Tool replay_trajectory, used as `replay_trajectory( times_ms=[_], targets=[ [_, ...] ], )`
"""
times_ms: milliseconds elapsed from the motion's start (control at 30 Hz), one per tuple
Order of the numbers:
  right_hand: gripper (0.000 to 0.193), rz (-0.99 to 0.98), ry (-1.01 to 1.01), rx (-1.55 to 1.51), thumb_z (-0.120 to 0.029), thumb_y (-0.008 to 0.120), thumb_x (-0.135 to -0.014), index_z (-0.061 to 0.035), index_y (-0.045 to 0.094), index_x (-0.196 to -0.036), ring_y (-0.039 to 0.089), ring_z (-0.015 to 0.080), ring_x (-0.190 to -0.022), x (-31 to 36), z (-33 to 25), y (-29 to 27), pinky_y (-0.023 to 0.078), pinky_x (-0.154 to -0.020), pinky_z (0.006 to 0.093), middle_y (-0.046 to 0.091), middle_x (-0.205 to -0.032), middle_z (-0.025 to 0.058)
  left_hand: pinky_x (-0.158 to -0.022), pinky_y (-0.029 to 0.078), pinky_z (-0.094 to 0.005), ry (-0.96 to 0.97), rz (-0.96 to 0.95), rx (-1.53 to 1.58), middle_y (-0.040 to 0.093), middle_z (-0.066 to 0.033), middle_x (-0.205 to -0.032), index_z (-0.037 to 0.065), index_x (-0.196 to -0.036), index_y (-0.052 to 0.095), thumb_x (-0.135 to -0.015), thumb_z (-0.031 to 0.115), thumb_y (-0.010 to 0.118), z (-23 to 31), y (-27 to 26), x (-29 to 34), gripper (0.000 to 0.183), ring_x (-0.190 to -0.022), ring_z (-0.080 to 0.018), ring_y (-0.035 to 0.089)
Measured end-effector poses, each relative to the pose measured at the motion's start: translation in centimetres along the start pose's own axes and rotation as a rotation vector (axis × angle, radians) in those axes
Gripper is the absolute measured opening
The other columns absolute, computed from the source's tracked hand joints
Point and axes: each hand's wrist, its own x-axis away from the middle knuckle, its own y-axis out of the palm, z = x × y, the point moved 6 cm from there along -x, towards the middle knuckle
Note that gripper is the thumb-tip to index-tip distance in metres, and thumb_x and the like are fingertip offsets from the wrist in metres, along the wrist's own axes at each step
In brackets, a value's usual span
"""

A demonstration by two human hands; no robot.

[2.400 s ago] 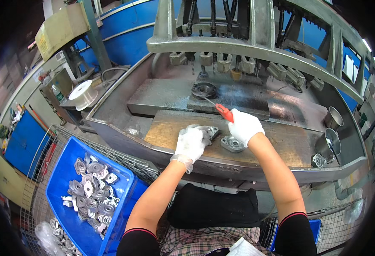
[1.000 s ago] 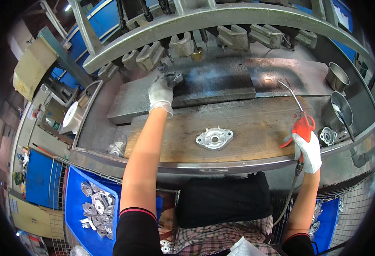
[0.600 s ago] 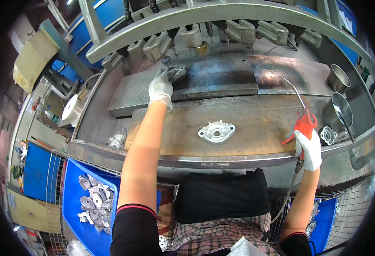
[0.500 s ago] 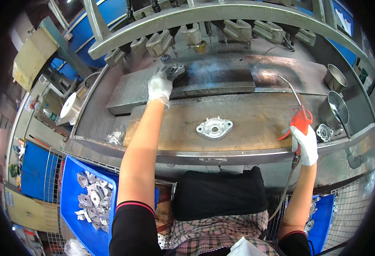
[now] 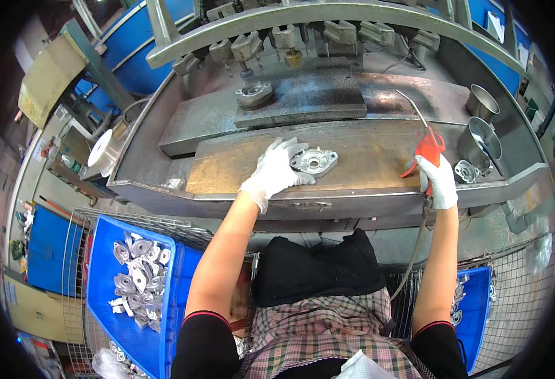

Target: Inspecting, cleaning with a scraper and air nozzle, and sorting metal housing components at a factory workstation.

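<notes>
On the brown wooden board (image 5: 372, 148), a silver metal part (image 5: 316, 162) is lying flat. My gloved left hand (image 5: 276, 168) is resting at its left end, fingers half spread, thumb on the near side. I am touching the part, but I can't tell if I am gripping it. Over to the right, my right hand (image 5: 440, 180) is curling tightly around a red air gun (image 5: 429, 149), and its thin tip is pointing away from me.
</notes>
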Motion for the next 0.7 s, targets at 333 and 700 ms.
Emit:
replay_trajectory(
  times_ms=[333, 700],
  targets=[
    [0.021, -0.001, -0.027, 0.003, -0.021, 0.07, -0.093, -0.0029, 0.065, -0.1, 0.042, 0.0069, -0.046, 0.0, 0.4, -0.3, 0.03, -0.044, 0.0256, 0.057, -0.062, -0.0011, -0.103, 0.048, -0.0314, -0.028, 0.06, 0.835, 0.061, -0.0125, -0.124, -0.001, -0.133, 0.049, -0.068, 0.014, 0.091, 2.8, 0.7, -0.1, 0.079, -0.116, -0.0182, 0.059],
    [0.022, 0.025, -0.052, 0.053, -0.021, 0.071, -0.093, -0.0026, 0.067, -0.104, 0.047, 0.0076, -0.048, 0.3, 0.7, -0.2, 0.035, -0.047, 0.0253, 0.06, -0.066, -0.0001, -0.101, 0.05, -0.0532, -0.133, -0.149, 2.275, 0.057, -0.0147, -0.133, 0.006, -0.141, 0.049, -0.093, 0.051, 0.063, 5.2, 5.0, 10.6, 0.067, -0.124, -0.0366, 0.055]
  ],
)
